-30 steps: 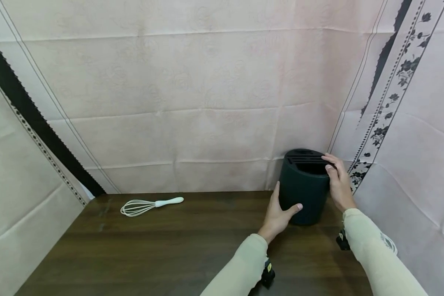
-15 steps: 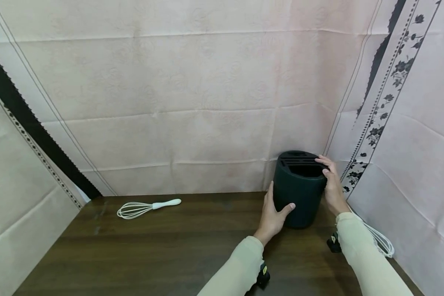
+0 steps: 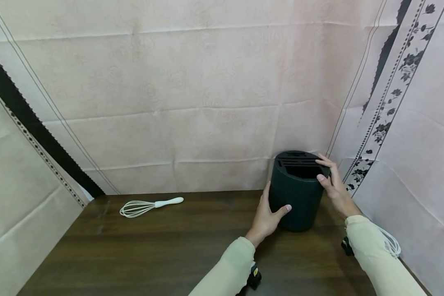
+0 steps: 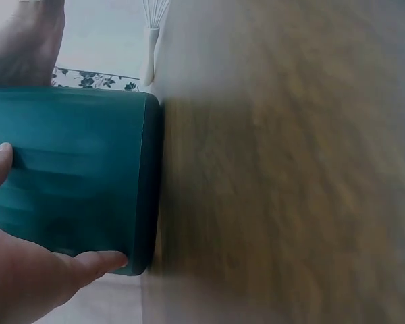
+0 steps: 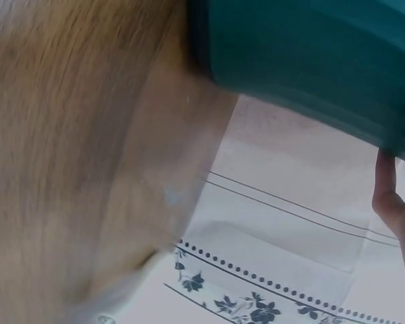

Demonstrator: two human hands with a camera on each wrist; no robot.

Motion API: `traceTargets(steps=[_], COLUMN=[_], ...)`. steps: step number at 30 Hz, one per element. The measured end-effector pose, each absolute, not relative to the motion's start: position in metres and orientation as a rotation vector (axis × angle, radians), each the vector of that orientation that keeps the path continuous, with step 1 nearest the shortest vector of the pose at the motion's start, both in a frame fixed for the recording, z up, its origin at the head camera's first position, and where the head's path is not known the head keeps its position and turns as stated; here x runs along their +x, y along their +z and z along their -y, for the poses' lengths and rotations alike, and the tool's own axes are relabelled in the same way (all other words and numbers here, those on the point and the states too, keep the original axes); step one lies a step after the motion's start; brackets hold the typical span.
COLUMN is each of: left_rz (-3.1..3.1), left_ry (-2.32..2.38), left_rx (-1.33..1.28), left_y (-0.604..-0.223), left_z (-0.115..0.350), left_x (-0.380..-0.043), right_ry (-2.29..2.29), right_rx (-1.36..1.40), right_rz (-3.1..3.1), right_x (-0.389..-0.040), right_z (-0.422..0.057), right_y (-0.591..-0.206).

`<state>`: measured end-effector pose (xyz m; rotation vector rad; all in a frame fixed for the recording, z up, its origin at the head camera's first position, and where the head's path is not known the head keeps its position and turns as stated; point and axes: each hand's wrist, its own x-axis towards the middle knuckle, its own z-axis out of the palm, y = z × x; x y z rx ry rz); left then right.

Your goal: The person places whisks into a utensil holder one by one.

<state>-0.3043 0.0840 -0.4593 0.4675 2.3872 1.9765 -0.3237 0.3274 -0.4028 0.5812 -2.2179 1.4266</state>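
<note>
A dark green, rounded knife block [image 3: 296, 201] stands upright on the table, with several slots and a wide compartment in its black top. Low on its left side, my left hand [image 3: 265, 220] holds it, thumb across the front and fingers along the side. My right hand [image 3: 336, 191] grips the top rim at the right, fingers over the top and thumb at the edge. In the left wrist view, the block's base edge [image 4: 148, 182] lies right at the wood surface. The right wrist view shows the block's green side [image 5: 310, 61] and some fingers [image 5: 386, 179] against it.
A white whisk [image 3: 151, 206] lies on the brown wooden table [image 3: 151, 255] near the back left. Pale cloth [image 3: 207, 102] hangs behind and at both sides. A bundled white cord [image 3: 390, 242] lies by the right sleeve.
The knife block has shifted a little to the left and toward me, with both hands moving along on it. The whisk stays put; the head view sways slightly.
</note>
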Motion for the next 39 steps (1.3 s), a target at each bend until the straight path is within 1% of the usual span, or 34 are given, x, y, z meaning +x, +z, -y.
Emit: traceTargets(steps=[6, 15, 24, 39], left_rz=[-2.397, -2.439, -2.406, -2.405], left_ry=[1.941, 1.864, 1.897, 1.875], left_rx=[0.499, 0.537, 0.557, 0.564], left_y=[-0.457, -0.453, -0.455, -0.454], left_z=[-0.067, -0.036, -0.010, 0.029], left_x=[-0.301, -0.292, -0.284, -0.266], right_ry=[1.374, 1.404, 1.415, 1.407], right_rx=[0.610, 0.710, 0.806, 0.841], right_rz=[2.222, 2.119, 2.149, 2.190], right_x=[-0.321, -0.319, -0.316, -0.307], right_z=[-0.321, -0.295, -0.276, -0.242], right_y=[-0.401, -0.404, -0.405, -0.406])
